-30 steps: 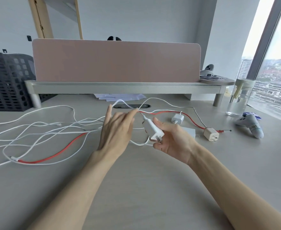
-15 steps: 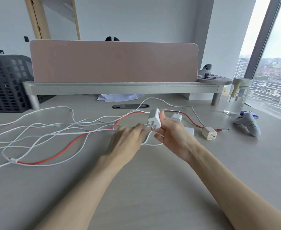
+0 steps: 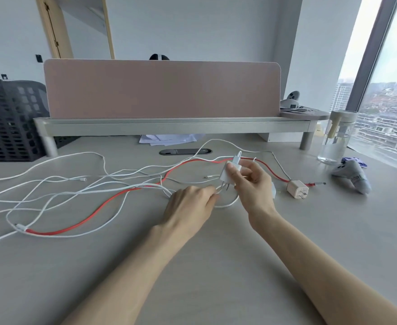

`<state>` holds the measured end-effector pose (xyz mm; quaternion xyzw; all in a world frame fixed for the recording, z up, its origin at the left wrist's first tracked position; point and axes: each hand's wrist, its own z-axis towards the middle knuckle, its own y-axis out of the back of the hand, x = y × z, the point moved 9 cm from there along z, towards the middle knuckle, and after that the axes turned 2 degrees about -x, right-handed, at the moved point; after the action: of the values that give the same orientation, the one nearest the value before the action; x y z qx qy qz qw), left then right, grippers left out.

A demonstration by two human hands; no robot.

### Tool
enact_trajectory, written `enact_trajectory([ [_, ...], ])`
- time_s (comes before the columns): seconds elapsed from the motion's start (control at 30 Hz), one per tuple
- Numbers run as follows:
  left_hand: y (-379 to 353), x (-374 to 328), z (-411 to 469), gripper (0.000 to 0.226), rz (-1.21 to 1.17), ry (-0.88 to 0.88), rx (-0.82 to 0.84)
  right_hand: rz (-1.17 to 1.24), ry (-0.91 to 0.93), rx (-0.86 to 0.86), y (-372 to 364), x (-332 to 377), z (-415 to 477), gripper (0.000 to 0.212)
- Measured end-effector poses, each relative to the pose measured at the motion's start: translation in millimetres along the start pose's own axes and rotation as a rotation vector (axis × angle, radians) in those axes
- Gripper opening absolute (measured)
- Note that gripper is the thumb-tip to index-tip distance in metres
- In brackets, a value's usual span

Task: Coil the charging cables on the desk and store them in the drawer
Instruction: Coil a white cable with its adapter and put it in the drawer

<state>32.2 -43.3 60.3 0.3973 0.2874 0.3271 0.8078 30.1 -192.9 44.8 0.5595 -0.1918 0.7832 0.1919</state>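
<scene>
Several white charging cables and one red cable lie tangled across the left and middle of the desk. My right hand grips a white wall charger above the desk, its prongs pointing down. My left hand sits just left of it, its fingers pinching a white cable below the prongs. A beige charger lies on the desk to the right, beside the red cable's end. No drawer is in view.
A pink divider on a grey shelf riser closes off the back. A black crate stands at far left. A glass jar and a grey controller sit at the right. Papers lie under the riser.
My right hand turned the white charger upright and raised it. My left hand dropped from an open spread to the desk and closed its fingers on the white cable under the charger.
</scene>
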Motion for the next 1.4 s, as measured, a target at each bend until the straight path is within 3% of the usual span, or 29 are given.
enact_trajectory([
  [0.17,11.2,-5.1,-2.5,0.030,-0.002,-0.072,-0.096,-0.047,0.073,0.032,-3.6,3.2,-1.8,0.022],
  [0.23,16.3,0.8,0.1,0.028,-0.073,-0.026,-0.128,-0.177,0.193,0.076,-7.7,12.9,-3.0,0.018],
  [0.37,10.1,22.9,6.0,0.022,-0.387,0.203,-0.012,-0.390,0.401,0.179,-21.9,26.8,-6.4,0.028],
  [0.47,3.7,23.1,4.5,0.016,-0.792,0.309,0.175,-0.482,0.534,0.235,-26.0,32.6,-11.1,0.041],
  [0.6,18.7,35.6,4.9,0.015,-1.166,0.424,0.108,-0.516,0.488,0.278,-22.0,25.7,-3.0,0.041],
  [0.93,26.8,68.3,3.2,0.026,-1.081,0.509,-0.199,-0.556,0.397,0.479,-37.4,26.2,-15.5,0.038],
  [1.13,21.5,71.5,3.0,0.027,-1.053,0.490,-0.214,-0.590,0.365,0.624,-49.9,26.8,-30.1,0.039],
  [1.4,1.6,72.4,4.7,0.030,-1.067,0.470,-0.165,-0.140,0.192,0.614,-45.4,35.9,-29.3,0.017],
])
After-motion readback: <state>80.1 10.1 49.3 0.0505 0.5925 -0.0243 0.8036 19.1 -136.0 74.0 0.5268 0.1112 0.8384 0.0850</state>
